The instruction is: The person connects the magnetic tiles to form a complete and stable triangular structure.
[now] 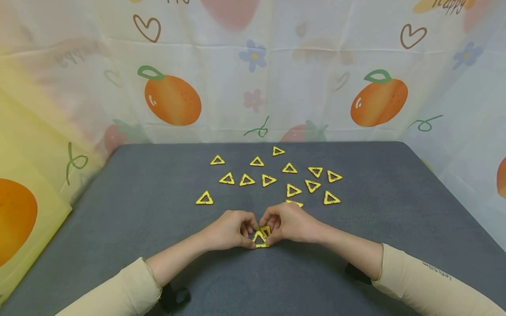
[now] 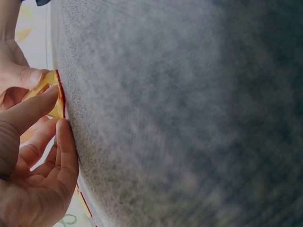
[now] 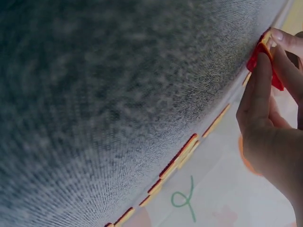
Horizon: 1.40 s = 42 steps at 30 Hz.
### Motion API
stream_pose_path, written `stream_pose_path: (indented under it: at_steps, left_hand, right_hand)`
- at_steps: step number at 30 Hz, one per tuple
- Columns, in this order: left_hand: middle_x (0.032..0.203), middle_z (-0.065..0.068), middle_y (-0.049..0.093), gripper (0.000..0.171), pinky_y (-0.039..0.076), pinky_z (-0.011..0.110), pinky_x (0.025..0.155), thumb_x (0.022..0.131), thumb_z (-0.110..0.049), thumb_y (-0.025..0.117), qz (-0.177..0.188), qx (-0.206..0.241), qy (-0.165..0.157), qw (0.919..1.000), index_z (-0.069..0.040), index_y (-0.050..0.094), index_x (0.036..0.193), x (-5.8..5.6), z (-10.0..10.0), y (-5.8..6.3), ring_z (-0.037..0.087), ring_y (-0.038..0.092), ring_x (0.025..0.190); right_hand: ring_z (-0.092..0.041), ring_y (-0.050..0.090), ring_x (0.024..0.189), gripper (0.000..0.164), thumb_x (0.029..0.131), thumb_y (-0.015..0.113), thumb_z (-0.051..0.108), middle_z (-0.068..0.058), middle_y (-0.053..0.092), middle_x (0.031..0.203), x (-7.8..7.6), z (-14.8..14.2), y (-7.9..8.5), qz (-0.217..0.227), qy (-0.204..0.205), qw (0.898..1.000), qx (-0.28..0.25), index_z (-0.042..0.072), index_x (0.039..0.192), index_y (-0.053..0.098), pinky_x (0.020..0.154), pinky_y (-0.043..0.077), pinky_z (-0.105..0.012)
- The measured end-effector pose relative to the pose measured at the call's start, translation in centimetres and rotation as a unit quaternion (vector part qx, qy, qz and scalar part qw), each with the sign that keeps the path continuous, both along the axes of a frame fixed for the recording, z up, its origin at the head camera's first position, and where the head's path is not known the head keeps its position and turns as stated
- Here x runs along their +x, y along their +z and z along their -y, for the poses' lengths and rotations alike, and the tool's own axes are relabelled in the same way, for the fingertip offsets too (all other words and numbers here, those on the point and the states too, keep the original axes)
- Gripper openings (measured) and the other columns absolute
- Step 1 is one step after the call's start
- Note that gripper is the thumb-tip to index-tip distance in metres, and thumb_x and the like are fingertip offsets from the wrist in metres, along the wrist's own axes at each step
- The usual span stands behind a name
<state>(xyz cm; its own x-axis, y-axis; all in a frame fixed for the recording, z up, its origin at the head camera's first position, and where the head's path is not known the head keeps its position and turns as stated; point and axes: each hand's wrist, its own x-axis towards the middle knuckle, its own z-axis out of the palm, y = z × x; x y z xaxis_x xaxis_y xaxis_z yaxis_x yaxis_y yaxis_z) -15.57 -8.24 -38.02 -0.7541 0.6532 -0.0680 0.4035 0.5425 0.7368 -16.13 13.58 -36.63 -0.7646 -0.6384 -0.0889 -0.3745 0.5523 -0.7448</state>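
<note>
Two hands (image 1: 230,229) (image 1: 294,223) pinch two yellow triangles (image 1: 262,245), fourteen others (image 1: 264,180) beyond.

Yellow triangles (image 1: 262,246); grey tabletop (image 1: 118,219)

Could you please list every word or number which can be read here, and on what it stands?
"Happy": backdrop cloth, upper right, top clipped.
"Letsslim", probably, as the print is small: right sleeve.
Cut-off letters, cloth's upper left: unreadable.
Faint writing, farther left: too blurred.
No numbers seen.
</note>
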Motion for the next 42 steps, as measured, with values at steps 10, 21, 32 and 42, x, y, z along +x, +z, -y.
stream_pose_path:
  at_steps: [10,21,32,42]
  left_hand:
    - [0.083,0.003,0.067,0.022,0.051,0.017,0.060,0.074,-0.009,0.085,0.014,0.002,0.005,0.9999,-0.008,0.069,0.089,-0.1,0.0,0.1,0.000,0.061,0.066]
    - [0.082,0.003,0.067,0.022,0.051,0.017,0.059,0.075,-0.010,0.085,0.017,0.005,0.004,0.9998,-0.007,0.068,0.088,0.0,0.1,0.1,0.000,0.061,0.065]
    - [0.083,0.003,0.068,0.021,0.051,0.017,0.061,0.077,-0.011,0.084,0.018,-0.004,-0.002,0.9998,-0.008,0.068,0.089,0.0,0.2,0.5,0.000,0.061,0.067]
    - [0.091,0.008,0.071,0.020,0.052,0.018,0.066,0.080,-0.008,0.080,-0.006,0.001,0.012,0.9999,-0.005,0.069,0.097,-0.6,1.7,1.9,0.003,0.064,0.075]
  right_hand:
    - [-0.006,0.064,0.067,0.044,0.072,0.087,0.011,-0.003,0.070,0.088,-0.2,-0.3,-0.5,0.048,0.026,0.998,0.013,0.009,0.112,0.069,0.059,0.052,-0.022]
    - [0.000,0.060,0.073,0.041,0.076,0.086,0.016,-0.001,0.063,0.099,-0.2,-0.2,-0.6,-0.001,0.059,0.998,0.034,0.012,0.113,0.068,0.065,0.053,-0.019]
    - [0.000,0.057,0.073,0.039,0.078,0.085,0.018,-0.001,0.061,0.098,-0.1,-0.1,-0.6,-0.024,0.069,0.996,0.052,0.012,0.112,0.066,0.067,0.051,-0.018]
    - [0.000,0.057,0.073,0.039,0.078,0.084,0.017,-0.001,0.061,0.098,-0.1,-0.1,-0.7,-0.021,0.070,0.996,0.047,0.012,0.113,0.067,0.066,0.051,-0.018]
